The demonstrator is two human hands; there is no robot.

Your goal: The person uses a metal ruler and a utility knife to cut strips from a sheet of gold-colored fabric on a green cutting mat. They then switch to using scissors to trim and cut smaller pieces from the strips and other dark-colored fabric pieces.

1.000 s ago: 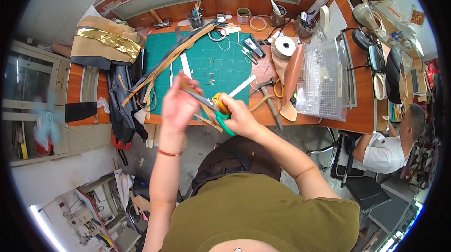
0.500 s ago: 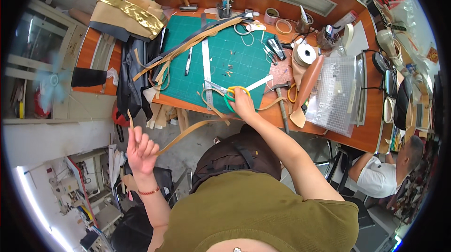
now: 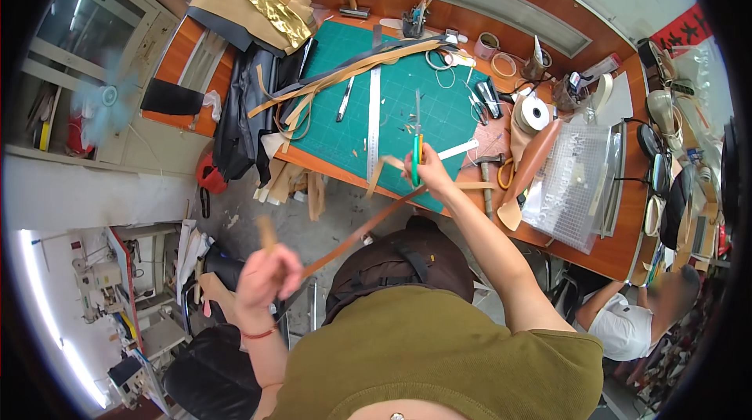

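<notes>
My left hand (image 3: 269, 277), slightly smeared by motion, is closed round a tan leather strip (image 3: 356, 234) off the table's front edge. A short end sticks up above the fingers, and the long part runs taut to my right hand (image 3: 432, 171). That hand grips scissors (image 3: 416, 155) with green and yellow handles, blades pointing away over the green cutting mat (image 3: 337, 48). The strip passes at or under the right fingers; exactly how is hidden. A metal ruler (image 3: 374, 118) lies across the mat beside a pen-like cutter (image 3: 345, 99). A bundle of tan and dark strips (image 3: 352, 68) crosses the mat.
Right of the mat lie a hammer (image 3: 489, 185), a white spool (image 3: 535, 113) and a clear gridded sheet (image 3: 568, 185). Folded tan material with a gold band (image 3: 258, 1) is heaped at the back left. A person in a white shirt (image 3: 619, 326) sits at lower right.
My left hand has come down and right, pulling the strip taut. The scissors have turned from pointing left to pointing away. The view has shifted slightly.
</notes>
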